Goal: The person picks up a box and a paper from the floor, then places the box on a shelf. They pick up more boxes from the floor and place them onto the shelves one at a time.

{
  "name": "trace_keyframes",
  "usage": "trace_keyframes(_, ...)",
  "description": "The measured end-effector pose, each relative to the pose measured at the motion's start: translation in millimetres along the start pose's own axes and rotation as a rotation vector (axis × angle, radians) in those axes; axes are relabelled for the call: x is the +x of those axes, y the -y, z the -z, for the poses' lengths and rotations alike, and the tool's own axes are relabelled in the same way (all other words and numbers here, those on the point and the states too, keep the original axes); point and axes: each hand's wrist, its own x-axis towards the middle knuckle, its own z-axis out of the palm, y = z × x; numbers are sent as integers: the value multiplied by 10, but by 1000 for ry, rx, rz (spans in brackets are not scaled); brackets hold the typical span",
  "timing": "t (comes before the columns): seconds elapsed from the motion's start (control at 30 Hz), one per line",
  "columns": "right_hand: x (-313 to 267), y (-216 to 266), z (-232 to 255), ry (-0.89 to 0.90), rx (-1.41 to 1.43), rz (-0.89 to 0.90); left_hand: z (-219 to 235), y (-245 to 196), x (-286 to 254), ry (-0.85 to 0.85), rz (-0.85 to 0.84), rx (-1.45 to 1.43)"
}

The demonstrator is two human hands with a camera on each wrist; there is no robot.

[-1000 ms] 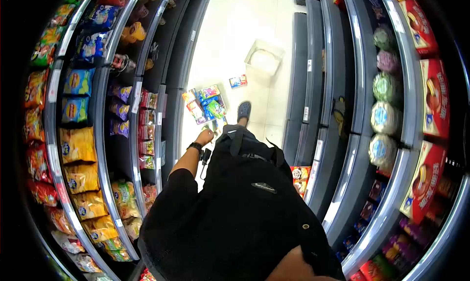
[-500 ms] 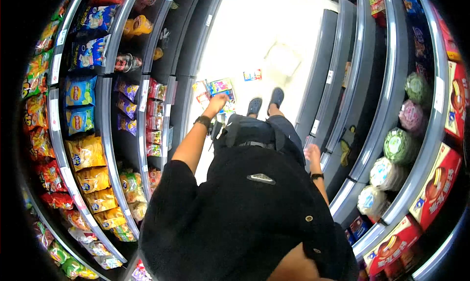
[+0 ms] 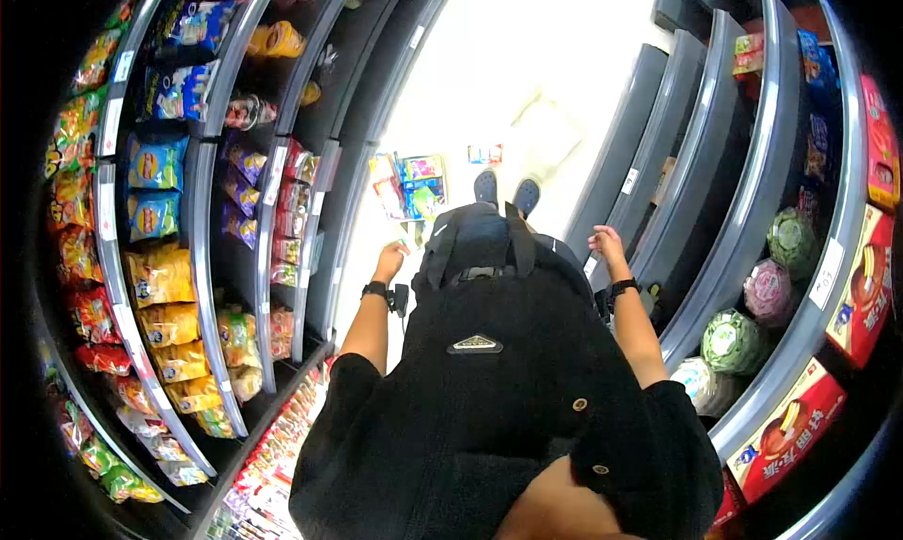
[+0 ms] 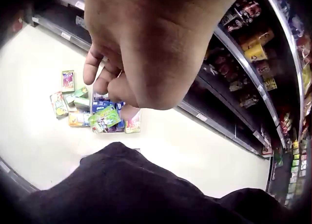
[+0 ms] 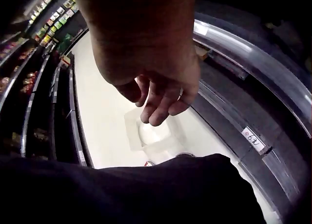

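Observation:
Both hands hang in the air beside the person's body, holding nothing. The left hand has loosely bent fingers and is on the side of the packs on the floor. In the left wrist view, that hand overlaps part of the pile, where a green pack lies on top of blue ones and several small boxes lie around it. Near the right-hand shelves is the right hand. Its fingers hang slightly bent in the right wrist view, with a ring on one, overlapping a pale square bin on the floor.
Shelves of snack bags line the left side. On the right, shelves hold red boxes and round wrapped packs. A single small pack lies ahead of the shoes. The pale bin stands farther ahead.
The right hand, out of sight at first, has come up into view on the right. The left hand moved forward over the packs, then back toward the body. Both shoes now show, side by side.

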Motion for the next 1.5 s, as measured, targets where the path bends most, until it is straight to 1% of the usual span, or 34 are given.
trace_keyframes(0.07, -123, 135, -47, 5, 59, -33, -48, -199, 65, 28, 28, -25)
trace_keyframes(0.13, -92, 1, -12, -33, 57, 21, -111, -290, 161, 105, 73, -85)
trace_keyframes(0.2, -197, -41, 34, -47, 42, 90, -43, -640, 95, 168, 53, -159)
trace_keyframes(0.27, -312, -38, 3, -69, 15, 33, -16, -675, 231, 202, 66, -250)
trace_keyframes(0.3, -331, -9, -26, -82, 6, 11, -51, -438, 497, 211, 8, -91)
trace_keyframes(0.37, -448, -29, -71, -109, -92, 22, 42, -335, 653, 155, -140, -41)
trace_keyframes(0.43, -459, -160, -134, -104, -69, 79, 201, -580, 560, 53, -193, -102)
trace_keyframes(0.47, -256, -423, -75, -91, -34, 153, 278, -616, 556, 72, -215, -114)
trace_keyframes(0.5, -297, -396, -165, -168, -90, 256, 317, -573, 595, 97, -256, -124)
trace_keyframes(0.53, -334, -165, -247, -189, -80, 274, 325, -352, 891, 155, -201, 61)
trace_keyframes(0.57, -432, 3, -292, -199, -73, 276, 325, -685, 578, 65, -68, -311)
trace_keyframes(0.6, -397, 90, -288, -226, -52, 238, 332, -555, 615, 131, -106, -489)
trace_keyframes(0.63, -286, 86, -270, -217, 17, 233, 334, -415, 639, 126, -121, -310)
trace_keyframes(0.67, -59, 46, -246, -202, 81, 235, 367, -393, 607, 255, -148, -299)
trace_keyframes(0.7, 120, 65, -235, -179, 142, 245, 296, -449, 464, 204, -148, -229)
trace_keyframes(0.77, 177, 348, -255, -202, -30, 207, 274, -408, 313, 203, -299, -76)
trace_keyframes(0.8, 239, 423, -225, -177, -76, 199, 293, -488, 206, 235, -305, 74)
trace_keyframes(0.83, 259, 528, -235, -149, -122, 189, 50, 464, 631, 100, -543, 274)
trace_keyframes(0.87, 213, 691, -246, -116, -108, 207, 94, -118, 314, 220, -103, 103)
trace_keyframes(0.9, 282, 757, -261, -116, -113, 204, 82, 110, 489, 276, -133, 314)
trace_keyframes(0.93, 402, 761, -214, -116, -117, 202, 147, 41, 619, 292, -133, 297)
trace_keyframes(0.97, 533, 743, -156, -117, -119, 197, 194, -77, 739, 309, -132, 283)
trace_keyframes(1.0, 635, 713, -95, -108, -133, 351, 203, -219, 862, 325, -133, 266)
trace_keyframes(1.1, 940, 788, 102, -172, -185, 359, 14, -679, 1051, 360, -110, 192)
trace_keyframes(1.13, 993, 862, 227, -14, 100, 100, -22, -794, 1025, 362, -92, 162)
trace_keyframes(1.17, 1250, 686, 394, 40, 260, 90, -57, -1157, 1062, 261, -97, -16)
trace_keyframes(1.2, 1239, 895, 420, -50, 121, 102, -33, -2099, 933, 340, -196, 160)
trace_keyframes(1.23, 1373, 933, 495, -32, 141, 133, -77, -2124, 1182, 258, -108, -33)
trace_keyframes(1.27, 1457, 1025, 589, -12, 90, 212, -95, -2305, 1423, 280, -194, 71)
trace_keyframes(1.3, 1712, 926, 656, -35, 228, 120, -135, -2563, 1596, 420, -68, -380)
trace_keyframes(1.33, 1785, 1169, 704, -20, 190, 38, -137, -3034, 1573, 271, -64, -182)
trace_keyframes(1.37, 1819, 1454, 764, -5, 147, -44, -138, -3263, 1692, 273, 3, -323)
trace_keyframes(1.43, 2022, 1836, 758, -31, 77, -40, -120, -3980, 1651, 187, 27, -163)
trace_keyframes(1.5, 2153, 2067, 742, -32, 111, 64, -76, -4196, 1790, 223, -14, -226)
